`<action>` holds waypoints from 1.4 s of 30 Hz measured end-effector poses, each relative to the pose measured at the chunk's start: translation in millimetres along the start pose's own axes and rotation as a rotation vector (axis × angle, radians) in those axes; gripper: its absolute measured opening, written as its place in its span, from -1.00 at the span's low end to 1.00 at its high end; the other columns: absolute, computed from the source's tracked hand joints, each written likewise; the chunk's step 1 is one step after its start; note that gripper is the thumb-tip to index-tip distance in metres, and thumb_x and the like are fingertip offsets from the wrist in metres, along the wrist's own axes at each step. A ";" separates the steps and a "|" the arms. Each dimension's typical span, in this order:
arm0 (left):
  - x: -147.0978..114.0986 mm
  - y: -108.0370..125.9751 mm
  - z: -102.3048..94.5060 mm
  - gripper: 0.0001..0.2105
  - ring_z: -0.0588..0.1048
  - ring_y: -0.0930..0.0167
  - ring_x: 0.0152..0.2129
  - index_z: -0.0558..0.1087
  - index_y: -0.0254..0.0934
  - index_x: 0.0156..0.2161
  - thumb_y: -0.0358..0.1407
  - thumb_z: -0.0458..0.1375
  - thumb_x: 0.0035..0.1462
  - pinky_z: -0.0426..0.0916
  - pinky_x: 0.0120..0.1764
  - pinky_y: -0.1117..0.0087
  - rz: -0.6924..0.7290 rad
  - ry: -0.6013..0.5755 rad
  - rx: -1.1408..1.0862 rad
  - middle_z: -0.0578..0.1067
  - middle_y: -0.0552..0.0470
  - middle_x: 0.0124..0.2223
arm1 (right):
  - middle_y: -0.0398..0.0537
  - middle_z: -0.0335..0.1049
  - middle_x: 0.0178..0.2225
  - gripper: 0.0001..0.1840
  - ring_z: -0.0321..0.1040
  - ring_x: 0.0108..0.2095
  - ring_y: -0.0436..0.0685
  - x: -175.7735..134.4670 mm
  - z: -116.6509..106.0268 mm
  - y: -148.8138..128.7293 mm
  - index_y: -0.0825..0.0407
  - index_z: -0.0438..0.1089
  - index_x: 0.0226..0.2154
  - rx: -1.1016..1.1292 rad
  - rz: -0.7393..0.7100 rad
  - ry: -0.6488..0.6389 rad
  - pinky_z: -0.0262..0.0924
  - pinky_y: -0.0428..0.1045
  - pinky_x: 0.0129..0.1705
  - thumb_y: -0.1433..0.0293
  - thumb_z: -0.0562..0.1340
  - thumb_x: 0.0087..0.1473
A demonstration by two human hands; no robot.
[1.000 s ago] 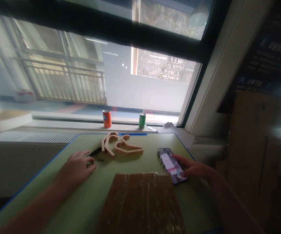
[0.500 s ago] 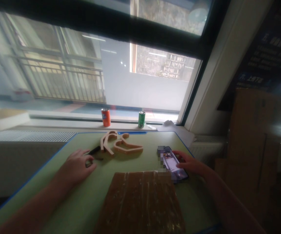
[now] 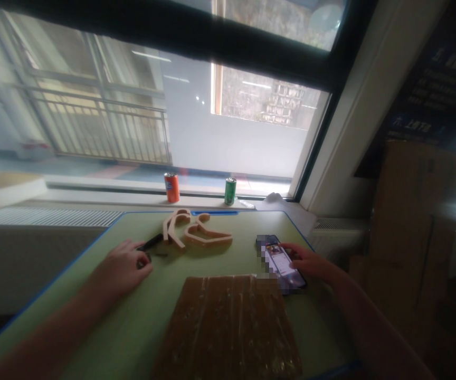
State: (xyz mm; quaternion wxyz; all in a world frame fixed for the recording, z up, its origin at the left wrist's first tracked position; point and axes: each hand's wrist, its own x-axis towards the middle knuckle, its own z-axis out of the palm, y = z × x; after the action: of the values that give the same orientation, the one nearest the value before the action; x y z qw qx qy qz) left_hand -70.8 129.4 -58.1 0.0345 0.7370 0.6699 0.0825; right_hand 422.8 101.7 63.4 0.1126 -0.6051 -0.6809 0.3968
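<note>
My left hand [image 3: 123,266] rests on the left of the green table [image 3: 117,327], fingers curled with the thumb near them. A small dark thing shows in that curl, too blurred to make out. By its fingertips lies a black, handle-like stick [image 3: 151,243], with a thin dark piece beside it. My right hand [image 3: 311,264] is at the right edge of a smartphone [image 3: 281,264] with a lit screen; the thumb is over the screen and a finger is at the upper edge. Several pale, curved wooden pieces [image 3: 208,237] lie beyond, between my hands.
A brown tape-wrapped box [image 3: 228,327] takes up the near middle of the table. An orange can [image 3: 171,188] and a green can [image 3: 230,191] stand on the windowsill. Grey cloth [image 3: 277,203] lies at the back right corner. A tall cardboard box [image 3: 414,211] stands to the right.
The phone's screen content looks different. My left hand has shifted slightly left, with its fingers still curled. The view has tilted slightly; the wooden pieces and box stay put.
</note>
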 end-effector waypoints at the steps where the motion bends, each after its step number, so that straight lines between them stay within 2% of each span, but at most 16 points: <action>1: 0.4 -1.1 2.2 -0.60 0.06 0.31 0.12 0.52 -0.13 -0.40 0.02 -0.08 -0.12 -0.17 0.15 0.39 -0.001 0.008 -0.010 0.23 0.05 0.10 | -0.05 0.20 -0.14 -0.27 0.22 -0.18 0.05 0.1 0.2 0.3 -0.02 0.02 0.18 0.024 0.013 0.013 0.16 -0.04 -0.14 0.47 0.13 -0.09; 3: 1.7 -4.7 8.4 -0.61 0.09 0.29 0.10 0.51 -0.13 -0.40 0.00 -0.08 -0.10 -0.16 0.15 0.38 0.017 0.072 -0.017 0.24 0.09 0.09 | -0.04 0.20 -0.13 -0.29 0.22 -0.17 0.05 -0.2 0.4 -0.3 0.00 0.02 0.18 0.043 0.030 0.025 0.14 -0.03 -0.10 0.46 0.13 -0.08; 7: 3.4 -10.7 17.0 -0.65 0.15 0.33 0.05 0.50 -0.14 -0.40 -0.01 -0.06 0.00 -0.07 0.12 0.35 0.121 0.246 -0.021 0.30 0.13 0.02 | -0.05 0.20 -0.07 -0.26 0.22 -0.13 0.04 0.5 0.9 0.0 0.01 0.00 0.18 0.080 -0.034 -0.029 0.16 -0.05 -0.09 0.44 0.18 -0.08; 10: 2.2 -9.7 14.3 -0.67 0.18 0.35 0.01 0.49 -0.16 -0.37 -0.03 -0.04 0.03 -0.05 0.11 0.36 0.163 0.294 -0.041 0.33 0.13 -0.01 | -0.06 0.23 -0.10 -0.26 0.24 -0.16 0.05 3.0 1.7 3.6 0.00 0.02 0.17 0.191 0.020 -0.020 0.17 -0.06 -0.15 0.50 0.13 -0.13; 13: -1.0 -5.0 7.5 -0.68 0.18 0.37 -0.01 0.45 -0.19 -0.29 -0.03 -0.03 0.07 -0.02 0.08 0.38 0.164 0.289 -0.111 0.38 0.17 -0.09 | -0.06 0.24 -0.14 -0.32 0.23 -0.21 0.03 4.2 1.7 5.6 -0.01 0.09 0.14 0.224 0.021 0.002 0.16 -0.08 -0.19 0.47 0.12 -0.10; 15: -3.7 -1.1 2.3 -0.67 0.18 0.40 0.02 0.42 -0.18 -0.24 -0.03 -0.04 0.10 0.03 0.04 0.41 0.116 0.258 -0.151 0.39 0.15 -0.14 | -0.08 0.21 -0.13 -0.36 0.21 -0.18 0.03 3.3 1.0 4.4 -0.07 0.10 0.14 0.062 0.011 0.029 0.14 -0.07 -0.13 0.34 0.17 -0.03; 17: -6.5 2.6 -2.9 -0.69 0.27 0.45 -0.08 0.38 -0.18 -0.22 -0.04 -0.07 0.13 0.12 -0.09 0.47 0.068 0.249 -0.210 0.38 0.14 -0.15 | -0.08 0.17 -0.07 -0.29 0.19 -0.11 0.04 1.7 0.2 1.7 -0.11 0.04 0.16 -0.046 0.012 0.018 0.12 -0.06 -0.05 0.24 0.22 -0.04; 19: -8.7 5.5 -7.3 -0.70 0.33 0.51 -0.25 0.33 -0.19 -0.18 -0.05 -0.06 0.14 0.14 -0.20 0.49 0.035 0.238 -0.273 0.38 0.17 -0.19 | -0.08 0.18 -0.07 -0.27 0.20 -0.11 0.04 0.3 0.0 -0.7 -0.08 0.02 0.17 -0.013 0.005 -0.005 0.13 -0.08 -0.07 0.32 0.23 -0.07; 21: -10.1 7.2 -10.1 -0.69 0.33 0.52 -0.30 0.32 -0.19 -0.17 -0.04 -0.06 0.14 0.14 -0.23 0.50 0.025 0.238 -0.286 0.39 0.18 -0.22 | -0.08 0.21 -0.11 -0.31 0.22 -0.14 0.04 0.1 0.4 -1.1 -0.05 0.05 0.16 0.088 0.015 -0.008 0.15 -0.07 -0.11 0.45 0.14 -0.08; 23: -10.6 8.0 -11.3 -0.70 0.33 0.51 -0.29 0.33 -0.20 -0.17 -0.05 -0.05 0.14 0.14 -0.22 0.49 0.044 0.252 -0.287 0.39 0.16 -0.21 | -0.07 0.21 -0.10 -0.32 0.22 -0.12 0.05 0.6 0.7 0.3 -0.03 0.05 0.15 0.135 0.023 -0.004 0.15 -0.05 -0.07 0.46 0.12 -0.07; 26: -10.7 8.6 -11.4 -0.71 0.32 0.49 -0.27 0.37 -0.22 -0.18 -0.08 -0.02 0.13 0.14 -0.19 0.48 0.076 0.259 -0.305 0.39 0.12 -0.20 | -0.04 0.17 -0.07 -0.26 0.21 -0.09 0.05 0.4 0.5 1.3 -0.02 -0.02 0.19 0.086 0.008 -0.019 0.17 -0.04 -0.05 0.37 0.20 -0.06; 29: -10.3 8.8 -10.3 -0.71 0.32 0.49 -0.26 0.38 -0.23 -0.18 -0.09 -0.02 0.13 0.14 -0.17 0.48 0.108 0.268 -0.303 0.39 0.12 -0.20 | -0.04 0.17 -0.07 -0.26 0.21 -0.09 0.02 -2.0 0.0 -3.3 -0.01 -0.01 0.19 0.028 0.039 -0.018 0.15 -0.07 -0.02 0.43 0.18 -0.07; 34: -9.0 8.2 -6.9 -0.71 0.31 0.50 -0.22 0.38 -0.20 -0.19 -0.08 -0.02 0.13 0.14 -0.14 0.48 0.150 0.238 -0.305 0.39 0.15 -0.18 | 0.02 0.17 -0.07 -0.24 0.21 -0.10 0.04 -3.1 0.3 -8.5 0.08 -0.04 0.19 0.100 0.050 -0.030 0.16 -0.05 -0.04 0.50 0.15 -0.11; 38: -7.5 6.9 -4.5 -0.70 0.32 0.52 -0.22 0.40 -0.16 -0.18 -0.05 -0.03 0.14 0.14 -0.13 0.49 0.193 0.225 -0.289 0.39 0.18 -0.16 | -0.04 0.15 -0.02 -0.30 0.20 -0.06 0.03 -0.5 0.1 -3.0 0.00 0.01 0.18 0.051 0.011 -0.021 0.15 -0.06 -0.01 0.42 0.17 -0.04; 40: -6.9 5.8 -3.5 -0.72 0.33 0.51 -0.22 0.40 -0.17 -0.19 -0.07 -0.03 0.15 0.13 -0.12 0.48 0.230 0.263 -0.279 0.40 0.17 -0.16 | -0.04 0.15 -0.03 -0.27 0.21 -0.07 0.04 -0.3 0.6 -2.3 -0.03 -0.02 0.19 0.063 0.002 -0.034 0.17 -0.05 -0.02 0.35 0.20 -0.03; 42: -6.8 4.9 -2.9 -0.73 0.33 0.52 -0.20 0.40 -0.16 -0.19 -0.09 -0.02 0.15 0.13 -0.10 0.49 0.245 0.313 -0.261 0.39 0.18 -0.16 | -0.02 0.18 -0.07 -0.27 0.23 -0.11 0.05 -0.9 1.7 -3.7 0.01 -0.01 0.18 0.119 0.012 -0.037 0.19 -0.04 -0.07 0.45 0.17 -0.07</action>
State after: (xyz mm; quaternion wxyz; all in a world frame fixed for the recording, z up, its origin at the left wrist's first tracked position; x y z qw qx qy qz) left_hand -67.1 122.0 -55.0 0.0148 0.7804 0.5562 0.2854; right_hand 419.2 100.3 65.1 0.1335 -0.5940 -0.6546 0.4481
